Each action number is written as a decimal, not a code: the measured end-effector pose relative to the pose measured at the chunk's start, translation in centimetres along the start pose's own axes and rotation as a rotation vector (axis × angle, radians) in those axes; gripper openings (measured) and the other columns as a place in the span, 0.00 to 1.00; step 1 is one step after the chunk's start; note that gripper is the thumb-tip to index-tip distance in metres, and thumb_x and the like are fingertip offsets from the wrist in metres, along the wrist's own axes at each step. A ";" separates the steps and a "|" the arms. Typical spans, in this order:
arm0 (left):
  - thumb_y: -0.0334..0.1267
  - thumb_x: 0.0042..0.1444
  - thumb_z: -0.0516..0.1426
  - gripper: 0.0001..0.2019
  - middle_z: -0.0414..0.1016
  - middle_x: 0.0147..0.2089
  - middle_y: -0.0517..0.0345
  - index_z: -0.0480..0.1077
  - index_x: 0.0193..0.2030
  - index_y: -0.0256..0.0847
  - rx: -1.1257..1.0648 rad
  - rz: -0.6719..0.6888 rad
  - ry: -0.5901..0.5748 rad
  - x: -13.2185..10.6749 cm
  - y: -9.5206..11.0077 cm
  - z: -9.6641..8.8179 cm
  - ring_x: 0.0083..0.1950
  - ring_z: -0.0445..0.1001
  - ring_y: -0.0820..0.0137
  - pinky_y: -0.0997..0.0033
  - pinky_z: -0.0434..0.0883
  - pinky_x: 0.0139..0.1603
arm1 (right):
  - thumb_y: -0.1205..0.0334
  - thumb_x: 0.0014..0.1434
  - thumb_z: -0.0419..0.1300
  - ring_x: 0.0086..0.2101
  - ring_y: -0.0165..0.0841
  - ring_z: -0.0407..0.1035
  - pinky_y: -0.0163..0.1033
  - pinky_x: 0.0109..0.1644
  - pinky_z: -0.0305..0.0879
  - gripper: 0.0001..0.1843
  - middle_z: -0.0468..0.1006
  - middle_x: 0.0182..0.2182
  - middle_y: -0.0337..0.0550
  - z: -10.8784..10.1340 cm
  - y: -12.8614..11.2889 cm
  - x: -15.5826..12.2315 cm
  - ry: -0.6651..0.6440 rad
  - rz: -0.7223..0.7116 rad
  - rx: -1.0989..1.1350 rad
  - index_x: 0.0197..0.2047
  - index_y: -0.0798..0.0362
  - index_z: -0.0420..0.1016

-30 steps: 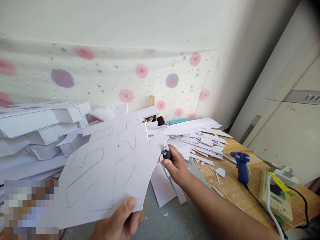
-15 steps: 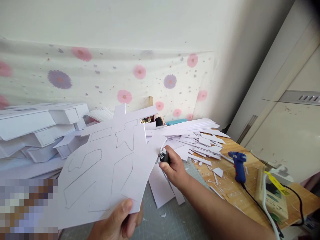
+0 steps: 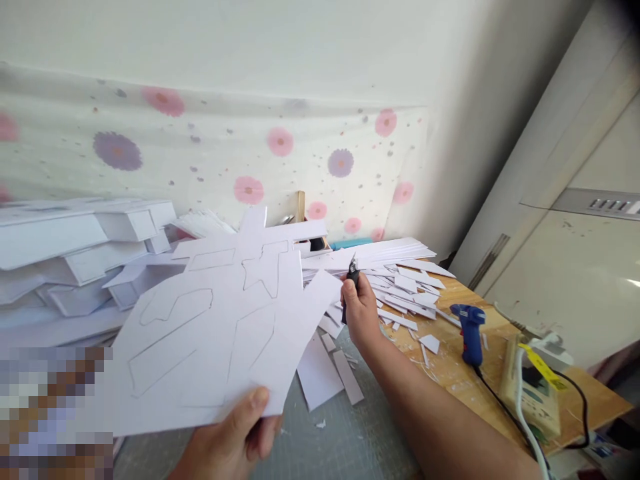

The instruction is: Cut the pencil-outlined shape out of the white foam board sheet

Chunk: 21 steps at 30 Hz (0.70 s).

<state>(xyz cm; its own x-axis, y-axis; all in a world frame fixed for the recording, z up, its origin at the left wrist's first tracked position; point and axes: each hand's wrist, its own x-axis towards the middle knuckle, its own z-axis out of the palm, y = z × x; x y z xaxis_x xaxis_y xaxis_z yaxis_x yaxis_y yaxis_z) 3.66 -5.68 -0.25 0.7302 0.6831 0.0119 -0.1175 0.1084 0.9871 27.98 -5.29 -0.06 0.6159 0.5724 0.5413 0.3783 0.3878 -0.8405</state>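
My left hand (image 3: 235,437) grips the near edge of a large white sheet (image 3: 220,327) with pencilled outlines on it, thumb on top, holding it tilted above the cutting mat (image 3: 345,433). To the right of the sheet's edge, my right hand (image 3: 359,308) is closed round a small black craft knife (image 3: 353,273), whose blade end points up. The knife tip stands just off the sheet's right corner, over a litter of white offcuts (image 3: 400,287).
Stacks of white foam-board pieces (image 3: 70,253) fill the left. A blue glue gun (image 3: 467,327) lies on the wooden table (image 3: 590,393) at the right, beside a power strip (image 3: 537,387) with cables. A flowered cloth (image 3: 240,153) covers the wall behind.
My right hand has risen and turned, so the black knife now points upward beside the sheet. The sheet has shifted slightly right and up.
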 end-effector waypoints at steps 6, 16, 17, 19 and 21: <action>0.56 0.58 0.54 0.26 0.52 0.16 0.64 0.58 0.16 0.41 0.021 0.137 0.141 1.5 1.0 -1.0 0.21 0.49 0.74 0.69 0.51 0.26 | 0.43 0.65 0.50 0.22 0.27 0.57 0.34 0.25 0.56 0.18 0.64 0.27 0.33 0.4 -0.7 -1.9 -0.231 -0.061 0.203 0.46 0.49 0.58; 0.50 0.60 0.52 0.25 0.50 0.15 0.65 0.54 0.16 0.41 0.016 0.189 0.208 2.3 2.1 -3.0 0.21 0.50 0.75 0.69 0.53 0.27 | 0.40 0.66 0.48 0.24 0.29 0.66 0.36 0.29 0.61 0.23 0.68 0.25 0.38 0.9 -3.4 -4.8 -0.954 0.025 0.124 0.35 0.53 0.66; 0.50 0.60 0.52 0.25 0.50 0.15 0.65 0.54 0.15 0.41 0.018 0.187 0.201 2.3 2.1 -3.1 0.21 0.50 0.75 0.69 0.53 0.27 | 0.41 0.66 0.47 0.24 0.29 0.66 0.36 0.29 0.61 0.24 0.69 0.25 0.39 1.0 -3.6 -4.9 -0.968 0.052 0.138 0.33 0.53 0.66; 0.51 0.60 0.53 0.25 0.51 0.16 0.64 0.56 0.16 0.40 0.001 0.186 0.195 2.3 2.0 -3.0 0.21 0.51 0.75 0.70 0.53 0.26 | 0.41 0.66 0.47 0.22 0.27 0.65 0.35 0.27 0.61 0.25 0.69 0.25 0.39 1.1 -3.9 -5.2 -0.989 0.137 0.198 0.32 0.53 0.65; 0.50 0.59 0.56 0.23 0.58 0.17 0.63 0.61 0.17 0.39 -0.053 0.184 0.217 2.3 2.0 -2.9 0.22 0.55 0.75 0.71 0.55 0.26 | 0.40 0.65 0.48 0.20 0.26 0.65 0.33 0.25 0.61 0.24 0.70 0.25 0.38 1.2 -4.0 -5.3 -1.019 0.251 0.253 0.33 0.54 0.65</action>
<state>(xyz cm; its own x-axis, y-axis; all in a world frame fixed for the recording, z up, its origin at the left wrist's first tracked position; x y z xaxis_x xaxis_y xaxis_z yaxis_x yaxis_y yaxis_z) 3.16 -1.83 1.28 0.5327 0.8328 0.1504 -0.2741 0.0016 0.9617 22.35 -8.99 0.49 -0.2535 0.9429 0.2159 0.0954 0.2465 -0.9644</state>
